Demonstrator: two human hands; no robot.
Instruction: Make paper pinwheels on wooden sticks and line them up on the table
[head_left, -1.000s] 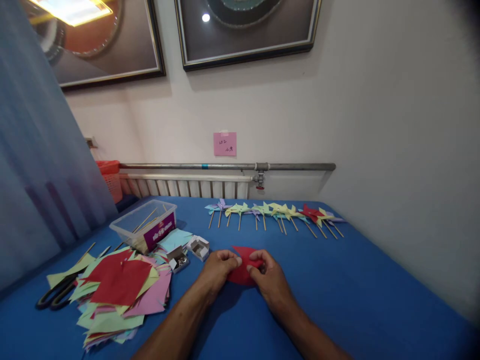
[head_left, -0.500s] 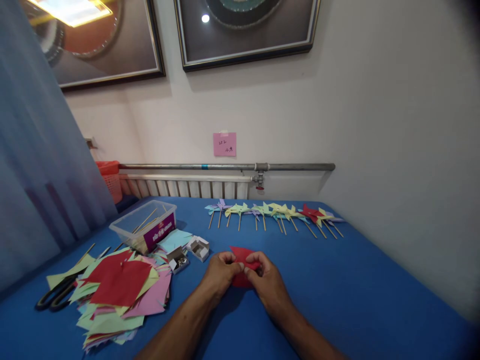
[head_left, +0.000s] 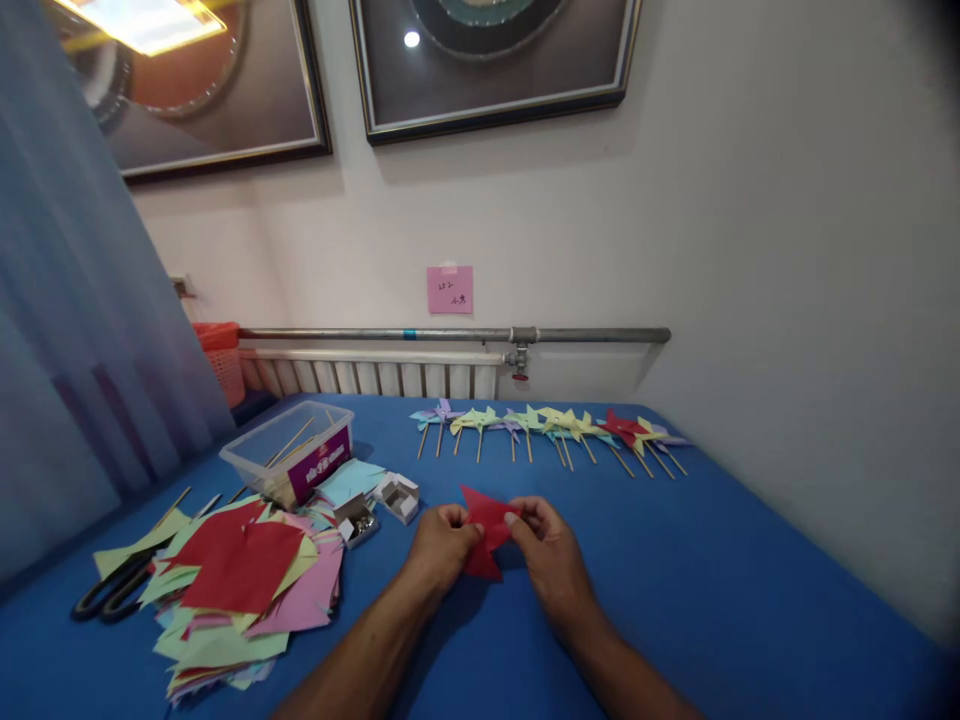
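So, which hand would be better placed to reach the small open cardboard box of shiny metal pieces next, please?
Probably the left hand: it is nearer that box, though both it and the right hand hold folded red paper.

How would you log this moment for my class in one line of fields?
left hand: holds red paper | right hand: pinches its right side | left of hands: paper pile | beyond: row of pinwheels
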